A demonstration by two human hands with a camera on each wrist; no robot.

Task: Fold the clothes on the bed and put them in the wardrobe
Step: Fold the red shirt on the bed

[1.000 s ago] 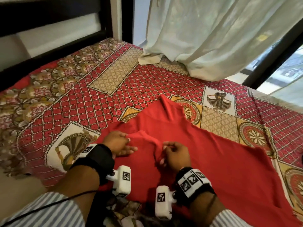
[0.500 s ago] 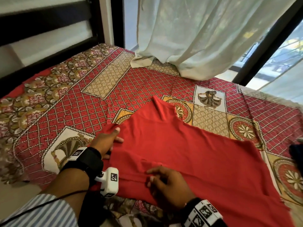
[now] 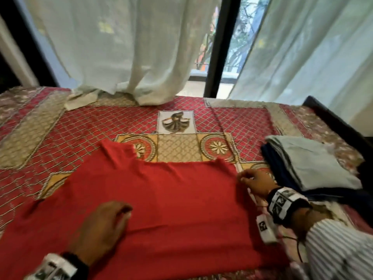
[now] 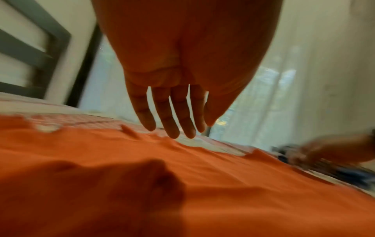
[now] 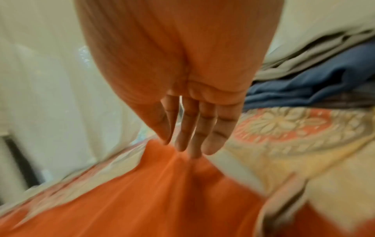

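A red garment lies spread flat on the patterned bed cover. My left hand is over its near middle; in the left wrist view its fingers are straight and hover just above the red cloth, holding nothing. My right hand is at the garment's far right corner. In the right wrist view its fingertips pinch the corner, and the red cloth rises in a peak to them.
A folded stack, a light grey garment on a dark blue one, sits right of my right hand. Pale curtains hang onto the bed's far side. The dark bed frame edges the right.
My view has swung to the right. My right hand went from the garment's near fold to its right corner. My left hand left the left edge and now sits over the middle.
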